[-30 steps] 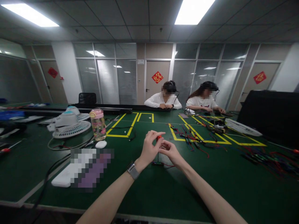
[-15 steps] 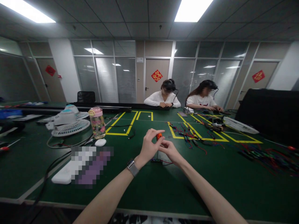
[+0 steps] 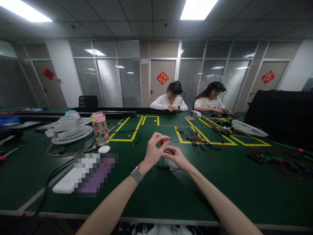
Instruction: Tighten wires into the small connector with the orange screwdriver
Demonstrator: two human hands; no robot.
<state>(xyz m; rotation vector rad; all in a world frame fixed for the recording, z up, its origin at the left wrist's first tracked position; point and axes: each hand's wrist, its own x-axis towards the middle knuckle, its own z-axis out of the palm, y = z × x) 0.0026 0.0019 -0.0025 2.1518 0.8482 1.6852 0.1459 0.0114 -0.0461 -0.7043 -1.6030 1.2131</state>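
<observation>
An upright screwdriver with an orange handle (image 3: 163, 141) stands between my two hands. My left hand (image 3: 156, 148) grips the handle from the left and over its top, thumb and fingers curled round it. From the right, my right hand (image 3: 178, 157) pinches lower down, where the handle meets the thin shaft; its fingertips partly hide that spot. The shaft runs down to a small dark part with wires (image 3: 163, 167) lying on the green table (image 3: 156, 199). Exactly where the tip meets that part is too small to tell.
On the left lie a white fan head (image 3: 72, 133), a pink-lidded bottle (image 3: 100, 129), a white case (image 3: 104, 149) and black cables. Bundles of wired parts (image 3: 195, 138) lie to the right, within yellow tape. Two people sit across the table.
The whole view has shifted slightly. Both hands stay on the screwdriver, and the fingers of my left hand have turned a little around the handle.
</observation>
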